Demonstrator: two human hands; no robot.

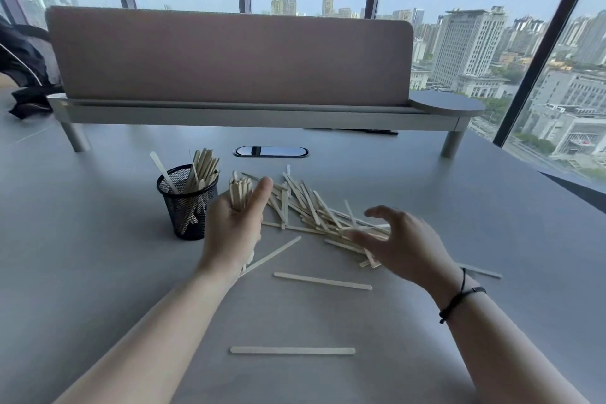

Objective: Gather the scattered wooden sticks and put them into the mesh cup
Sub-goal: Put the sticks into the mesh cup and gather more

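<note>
Wooden sticks (pixel 314 210) are lying in a loose heap on the grey table (pixel 426 180), between the person's two hands and just beyond them. That table is stretching away to a pinkish divider panel (pixel 229 56) standing on a raised shelf well beyond both hands, with windows behind it showing city buildings. A black mesh cup (pixel 188 203) is standing upright just to the left of the left hand (pixel 232 226), already holding many sticks that are poking out of its top. The left hand's grip is closing around a bundle of sticks (pixel 239 193), held upright with their ends showing above the fingers and below the wrist. The right hand (pixel 403 246) is hovering at the right edge of the heap with its grip open, fingers spread and slightly blurred; whether the fingertips are touching any stick cannot be told. A black cord bracelet (pixel 459 298) is sitting on the right wrist. Three single sticks are lying apart from the heap, nearer the person than both hands: one slanting by the left wrist (pixel 278 251), one below the heap (pixel 323 280), and one nearest the camera (pixel 292 350).
</note>
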